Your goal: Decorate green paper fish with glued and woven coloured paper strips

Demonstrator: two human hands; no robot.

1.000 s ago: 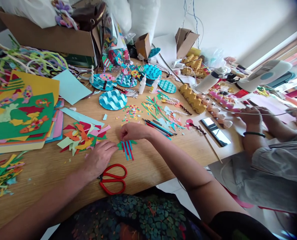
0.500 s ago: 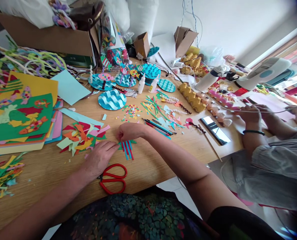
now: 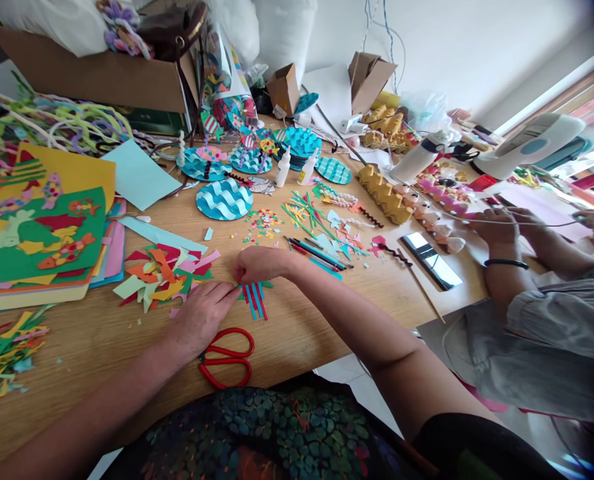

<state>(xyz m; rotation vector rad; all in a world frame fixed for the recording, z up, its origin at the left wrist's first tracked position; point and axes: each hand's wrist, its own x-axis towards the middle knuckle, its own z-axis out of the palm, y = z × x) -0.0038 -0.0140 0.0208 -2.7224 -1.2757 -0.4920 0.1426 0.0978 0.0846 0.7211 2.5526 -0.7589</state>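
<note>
Strip piece (image 3: 255, 298): red and blue paper strips on a green backing, lying flat on the table (image 3: 301, 333), lower centre of the frame, near the front edge.
Left hand (image 3: 201, 317): flat, palm down, fingers spread loosely, fingertips touching the piece's left edge.
Right hand (image 3: 259, 263): fingers curled and pinched on the piece's upper end, covering that end from view.
Scissors (image 3: 225, 357): red handles, just below the left hand, partly under its wrist.
Scraps (image 3: 164, 273): loose heap of coloured offcuts, just left of both hands.
Pencils (image 3: 319, 255): a small bundle, right of the right wrist.
Confetti (image 3: 264, 223): scattered above the right hand.
Wave disc (image 3: 225, 199): blue, above centre; more blue discs and glue bottles (image 3: 283, 168) lie behind it.
Paper stack (image 3: 41, 247): coloured sheets with cut-out fish, left edge.
Box (image 3: 91, 73): cardboard, upper left, above a tangle of pipe cleaners (image 3: 61, 123).
Phone (image 3: 431, 261): dark, right of centre.
Co-worker's hand (image 3: 497, 227): right edge, wristband on, well apart from the piece.
</note>
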